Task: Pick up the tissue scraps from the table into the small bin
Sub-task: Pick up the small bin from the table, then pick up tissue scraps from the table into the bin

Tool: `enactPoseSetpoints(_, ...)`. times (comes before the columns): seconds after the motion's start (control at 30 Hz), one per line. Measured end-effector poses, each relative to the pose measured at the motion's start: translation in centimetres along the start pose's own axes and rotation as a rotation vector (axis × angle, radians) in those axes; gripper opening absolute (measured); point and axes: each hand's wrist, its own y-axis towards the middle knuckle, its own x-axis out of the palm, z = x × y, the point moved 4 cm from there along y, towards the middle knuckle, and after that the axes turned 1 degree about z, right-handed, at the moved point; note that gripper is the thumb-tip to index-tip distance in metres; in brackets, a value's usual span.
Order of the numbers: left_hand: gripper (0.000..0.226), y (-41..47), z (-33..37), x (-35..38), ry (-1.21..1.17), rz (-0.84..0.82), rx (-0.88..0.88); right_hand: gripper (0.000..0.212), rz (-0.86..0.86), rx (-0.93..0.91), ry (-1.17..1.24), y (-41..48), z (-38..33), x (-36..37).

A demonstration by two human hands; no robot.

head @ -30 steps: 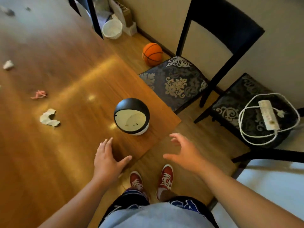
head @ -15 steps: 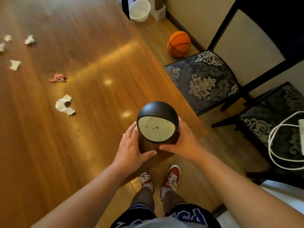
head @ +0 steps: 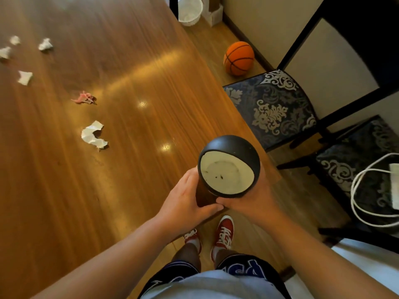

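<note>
The small round black bin [head: 235, 147] with a cream lid sits between both my hands, over the near right corner of the wooden table [head: 129, 61]. My left hand [head: 185, 201] grips its left side and my right hand [head: 252, 197] cups its right and underside. A white tissue scrap [head: 92, 135] lies on the table left of the bin. A pink scrap [head: 83, 98] lies farther back. Several more white scraps, among them one near the far left [head: 25, 77] and another behind it [head: 45, 44], lie toward the table's left edge of view.
Two dark patterned chairs [head: 272, 108] stand right of the table; the nearer one holds a white power strip with cable [head: 367, 190]. An orange basketball [head: 238, 58] and a white waste basket [head: 190, 9] are on the floor beyond. My red shoes [head: 222, 231] show below.
Both hands, open a second ago, have closed around the bin at the table corner. The view has shifted, so more scraps show at the left.
</note>
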Motion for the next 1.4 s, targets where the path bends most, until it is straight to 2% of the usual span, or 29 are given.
enactPoseSetpoints(0.17, 0.077, -2.6, 1.1, -1.1, -0.035, -0.01, 0.03, 0.108, -0.09, -0.076, 0.015, -1.2, -2.5, -0.2)
enactPoseSetpoints(0.27, 0.075, -4.8, 1.4, -1.4, -0.104, 0.001, -0.02, 0.111, -0.226, -0.017, -0.032, -2.2, -3.4, -0.2)
enactPoseSetpoints(0.4, 0.072, -8.2, 1.4, -1.6, -0.195, 0.018, -0.072, 0.104, -0.46, 0.063, -0.073, -3.8, -3.9, 0.0)
enactPoseSetpoints(0.47, 0.071, -9.8, 1.3, -1.8, -0.234, 0.026, -0.095, 0.111, -0.56, 0.112, -0.081, -4.0, -4.3, 0.3)
enactPoseSetpoints(0.57, 0.074, -11.8, 0.8, -2.2, -0.264, 0.058, -0.139, 0.124, -0.67, 0.091, -0.088, -4.2, -5.6, 1.2)
enactPoseSetpoints(0.67, 0.074, -13.4, 0.1, -2.3, -0.235, 0.085, -0.194, 0.118, -0.74, 0.037, -0.092, -4.3, -6.8, 2.5)
enactPoseSetpoints(0.83, 0.056, -15.1, -2.4, -2.4, -0.17, 0.104, -0.332, 0.109, -0.674, 0.081, -0.089, -4.8, -6.8, 4.9)
enactPoseSetpoints(1.1, 0.046, -16.4, -9.3, -7.3, -0.141, 0.137, -0.464, 0.109, -0.484, 0.145, -0.115, -3.3, -7.1, 9.6)
enactPoseSetpoints(1.27, 0.041, -13.9, -14.8, -13.1, -0.113, 0.121, -0.465, 0.111, -0.361, 0.24, -0.128, -2.1, -7.2, 13.7)
enactPoseSetpoints(1.4, 0.038, -9.6, -18.2, -18.4, 0.06, 0.224, -0.382, 0.108, -0.224, 0.285, -0.108, -1.2, -7.5, 17.2)
